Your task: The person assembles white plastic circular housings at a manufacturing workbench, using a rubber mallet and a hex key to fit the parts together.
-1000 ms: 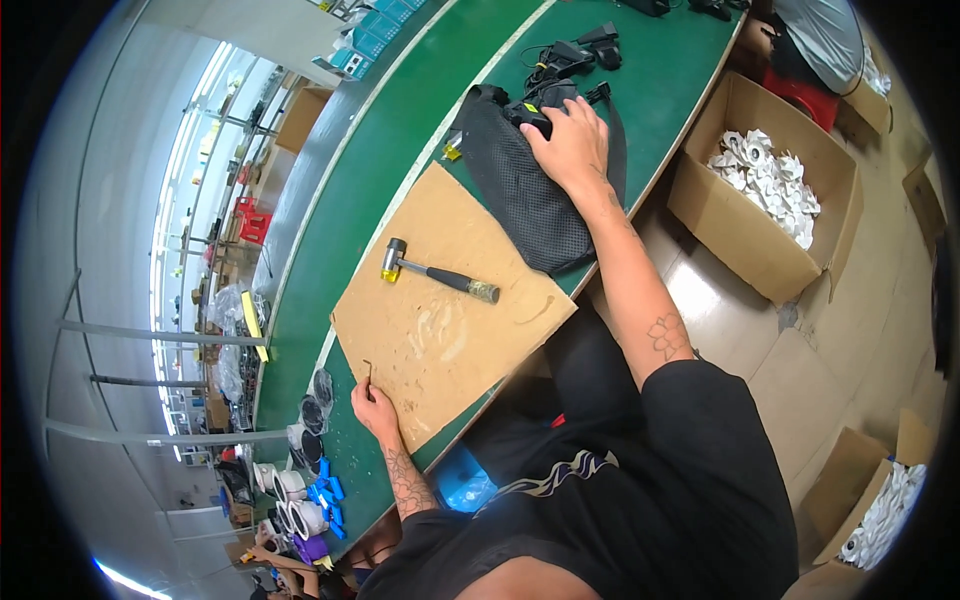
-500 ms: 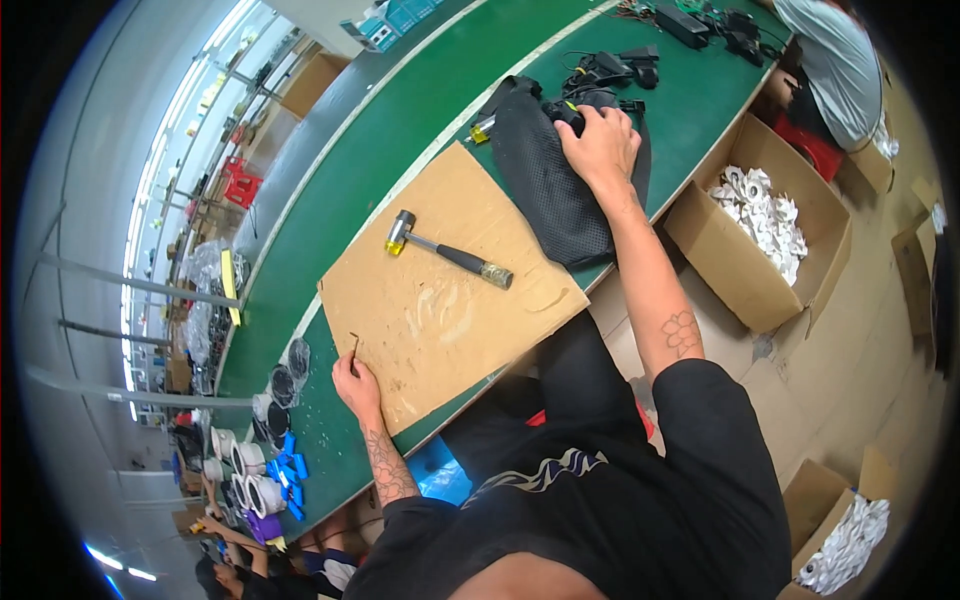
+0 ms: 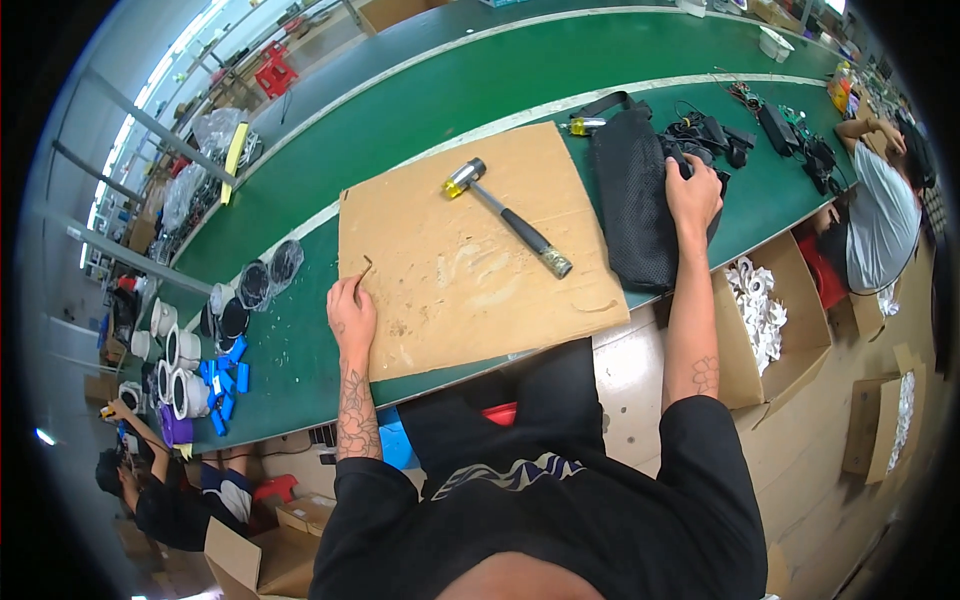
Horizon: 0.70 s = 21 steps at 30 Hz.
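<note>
My left hand [image 3: 351, 312] rests at the left edge of a cardboard sheet [image 3: 420, 220], its fingers pinched on a thin bent brown rod [image 3: 366, 266]. On the sheet lies a hammer [image 3: 508, 217] with a yellow-and-metal head and a dark grip. To the sheet's right is a black mesh bag [image 3: 632, 205]. At the bag's upper right side my right hand [image 3: 693, 195] has its fingers curled over a dark thing that I cannot make out. A yellow-handled tool [image 3: 585, 126] sticks out by the bag's top.
Black adapters and cables [image 3: 775, 130] lie beyond the bag. White rolls [image 3: 186, 393] and blue pieces [image 3: 228, 375] stand at the table's left. A cardboard box [image 3: 790, 345] of white parts is at the right, near a co-worker in grey [image 3: 882, 235]; another person [image 3: 180, 495] is at lower left.
The whole view has turned, so the table lies more level. My right hand stays at the bag, its fingers now less spread; my left hand still holds the bent rod.
</note>
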Tool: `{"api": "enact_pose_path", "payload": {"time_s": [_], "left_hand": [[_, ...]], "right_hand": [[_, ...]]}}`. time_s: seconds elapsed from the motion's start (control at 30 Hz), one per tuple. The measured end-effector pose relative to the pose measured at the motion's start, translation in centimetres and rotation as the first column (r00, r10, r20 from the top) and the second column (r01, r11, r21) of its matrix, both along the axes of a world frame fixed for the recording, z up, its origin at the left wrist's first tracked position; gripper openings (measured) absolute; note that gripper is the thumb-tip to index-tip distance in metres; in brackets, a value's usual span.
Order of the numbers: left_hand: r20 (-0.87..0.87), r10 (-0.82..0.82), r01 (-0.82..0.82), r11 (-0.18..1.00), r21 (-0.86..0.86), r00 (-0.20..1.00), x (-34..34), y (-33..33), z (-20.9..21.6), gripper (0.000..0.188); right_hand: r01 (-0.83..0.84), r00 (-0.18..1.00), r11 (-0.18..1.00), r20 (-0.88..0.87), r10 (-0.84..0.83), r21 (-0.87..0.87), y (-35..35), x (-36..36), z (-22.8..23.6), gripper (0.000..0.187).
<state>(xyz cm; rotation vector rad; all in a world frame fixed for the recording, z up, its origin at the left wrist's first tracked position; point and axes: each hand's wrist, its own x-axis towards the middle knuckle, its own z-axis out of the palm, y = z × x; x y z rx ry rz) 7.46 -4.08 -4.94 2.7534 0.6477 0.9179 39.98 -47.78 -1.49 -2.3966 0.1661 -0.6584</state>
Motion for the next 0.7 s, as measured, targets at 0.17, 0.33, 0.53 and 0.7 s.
{"api": "enact_pose_path", "payload": {"time_s": [0.17,0.33,0.53,0.7], "left_hand": [[-0.015,-0.011,0.011,0.999,-0.039,1.0,-0.4,-0.1,-0.2,0.024],[-0.046,-0.01,0.006,0.997,-0.082,0.999,-0.8,0.2,-0.4,0.026],[-0.035,-0.017,0.013,0.994,-0.109,0.999,-0.9,0.4,-0.4,0.029],[-0.032,0.021,-0.025,0.99,-0.136,0.999,-0.9,0.7,-1.0,0.029]], "right_hand": [[0.018,0.999,0.999,0.046,-0.016,-0.036,0.2,-0.2,0.0,0.045],[0.008,0.999,0.998,0.037,-0.006,-0.059,0.1,-0.4,0.1,0.045],[0.026,1.0,0.995,-0.016,-0.027,-0.1,0.8,-0.7,1.4,0.045],[0.006,0.996,1.0,-0.09,-0.008,-0.023,0.5,-0.2,1.8,0.044]]}}
